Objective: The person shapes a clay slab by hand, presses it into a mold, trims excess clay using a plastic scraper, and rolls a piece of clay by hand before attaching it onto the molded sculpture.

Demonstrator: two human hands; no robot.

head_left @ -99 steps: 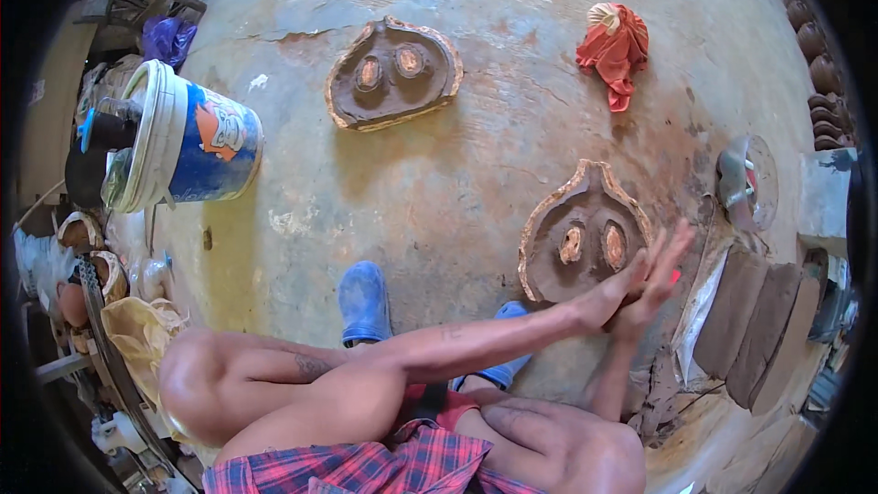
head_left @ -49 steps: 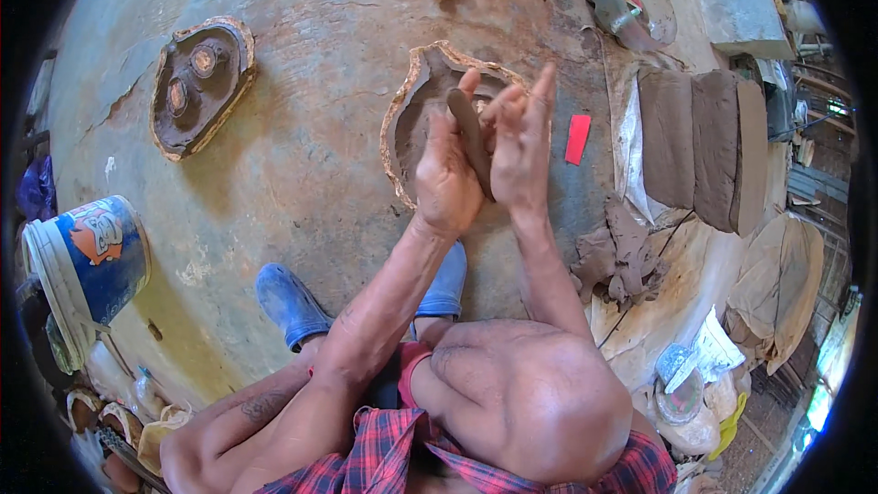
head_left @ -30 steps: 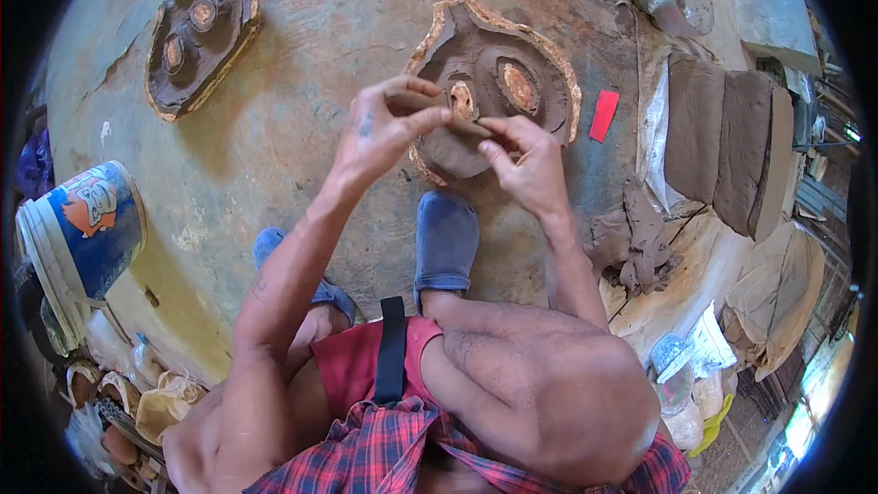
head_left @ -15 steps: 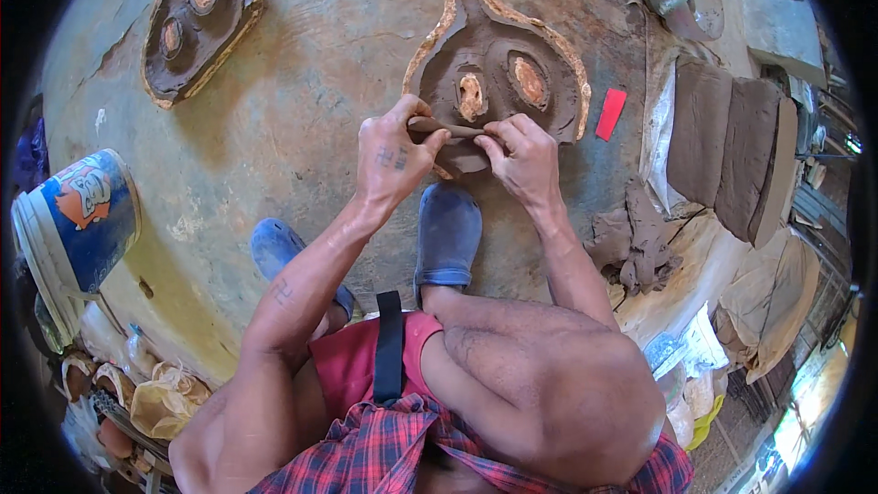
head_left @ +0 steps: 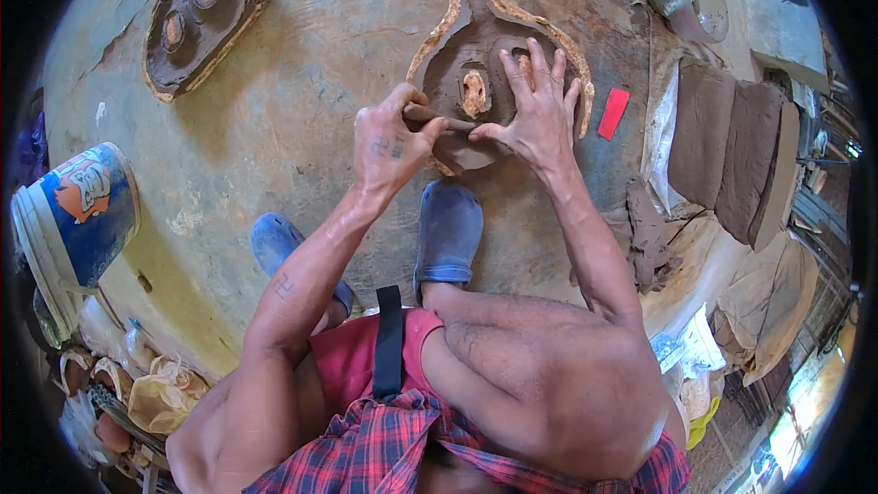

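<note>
A clay-lined mould [head_left: 423, 50] with a rough tan rim lies on the floor in front of me. Two tan lumps stand up from its dark clay; my right hand partly covers one. My left hand [head_left: 391, 142] is closed around a tapered roll of brown clay [head_left: 419, 112], held over the mould's near side. Spread across the right half of the mould is my right hand [head_left: 541, 119], fingers apart. Its thumb reaches toward the free end of the roll; whether they touch is hard to tell.
Beyond and left lies a second clay-lined mould [head_left: 260, 5]. A red strip [head_left: 614, 114] sits right of the near mould. Thick clay slabs [head_left: 700, 133] and clay scraps [head_left: 647, 242] are farther right. A blue and white bucket [head_left: 96, 210] stands left. My blue clog [head_left: 449, 233] is close to the near mould.
My right hand has let go of the clay roll, opened its fingers and reached forward over the mould. The left hand still grips the roll in nearly the same place.
</note>
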